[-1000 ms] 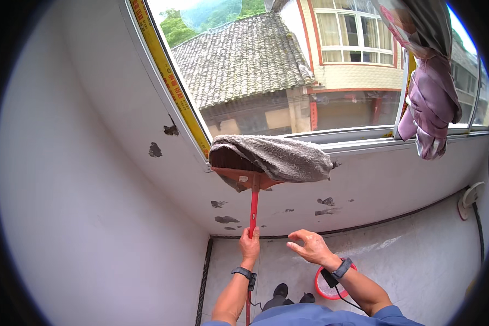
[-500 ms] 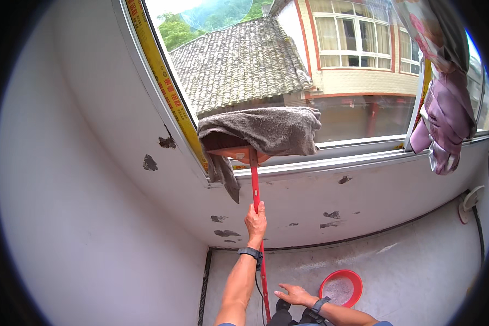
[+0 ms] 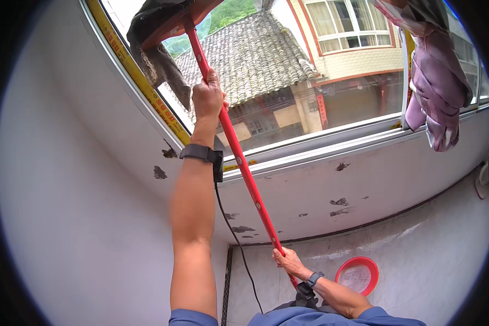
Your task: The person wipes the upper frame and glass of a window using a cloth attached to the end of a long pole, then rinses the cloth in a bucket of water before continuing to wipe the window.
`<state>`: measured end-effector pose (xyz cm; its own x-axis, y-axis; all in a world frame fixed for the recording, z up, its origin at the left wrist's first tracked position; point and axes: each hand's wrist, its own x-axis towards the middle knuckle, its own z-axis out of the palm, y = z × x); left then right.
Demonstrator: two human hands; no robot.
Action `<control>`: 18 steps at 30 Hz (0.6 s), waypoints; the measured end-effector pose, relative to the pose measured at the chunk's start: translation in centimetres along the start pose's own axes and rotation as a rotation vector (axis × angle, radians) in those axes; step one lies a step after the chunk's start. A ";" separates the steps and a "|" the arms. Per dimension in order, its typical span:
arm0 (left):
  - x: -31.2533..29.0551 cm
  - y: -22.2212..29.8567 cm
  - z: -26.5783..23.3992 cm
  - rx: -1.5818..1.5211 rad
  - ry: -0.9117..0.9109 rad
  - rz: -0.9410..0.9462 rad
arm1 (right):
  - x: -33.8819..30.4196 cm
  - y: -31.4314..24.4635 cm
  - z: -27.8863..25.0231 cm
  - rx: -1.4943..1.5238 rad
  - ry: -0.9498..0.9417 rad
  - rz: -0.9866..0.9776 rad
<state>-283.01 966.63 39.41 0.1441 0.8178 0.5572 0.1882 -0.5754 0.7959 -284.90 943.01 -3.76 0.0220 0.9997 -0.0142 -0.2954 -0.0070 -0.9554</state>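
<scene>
- The left hand (image 3: 207, 99) is raised to the upper middle of the frame, fingers wrapped tight round the long red mop pole (image 3: 239, 157); the right hand (image 3: 290, 262), low near the bottom centre, has its fingers curled round the pole's lower end
- The flat red mop head with its dark grey draped cloth (image 3: 157, 38) sits at the upper left, against the pane of the large window with a yellow taped frame (image 3: 146, 87)
- The cloth only hangs loosely over the head, so a hard push or a tilt could, I judge, let it slide off
- With the pole this steep and the hands well apart, a slip of the upper grip could swing the head against the glass
- A thin black cable (image 3: 239, 250) runs from the dark wrist strap (image 3: 201, 155) down past the pole and might snag on it
- The round red plastic basin (image 3: 357, 274) on the floor at lower right stands near the feet, and a step back could tip it
- The top of the mop head is cut off by the frame edge, so whether the cloth touches the glass cannot be told
- The mauve garment (image 3: 437, 92) hanging at upper right hides part of the window, and its hanger is out of view
</scene>
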 end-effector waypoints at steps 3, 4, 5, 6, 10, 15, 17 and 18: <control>-4.9 -5.3 5.9 -0.139 -0.144 -0.056 | -4.5 2.7 -7.8 -0.295 0.237 0.198; -7.9 -6.9 8.4 -0.240 -0.187 -0.066 | -6.8 3.9 -10.7 -0.400 0.287 0.298; -10.8 -8.8 10.7 -0.235 -0.216 -0.100 | -9.8 5.3 -12.9 -0.319 0.303 0.464; -14.2 -10.9 12.6 -0.304 -0.241 -0.160 | -13.2 6.3 -14.3 -0.341 0.326 0.566; -28.0 -16.3 18.7 -0.263 -0.367 -0.426 | -28.9 13.2 -16.5 -0.391 0.296 0.802; -36.5 -18.1 21.9 -0.171 -0.434 -0.576 | -38.0 13.2 -14.7 -0.313 0.372 0.926; -35.6 -17.3 21.5 -0.221 -0.442 -0.600 | -39.0 12.5 -13.6 -0.364 0.351 0.984; -34.6 -17.5 21.3 -0.276 -0.425 -0.586 | -37.8 12.1 -14.2 -0.366 0.373 0.975</control>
<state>-270.57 948.16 1.19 0.4672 0.8816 -0.0674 0.1075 0.0190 0.9940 -275.72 904.82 -18.93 0.2386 0.4915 -0.8376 -0.0434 -0.8562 -0.5148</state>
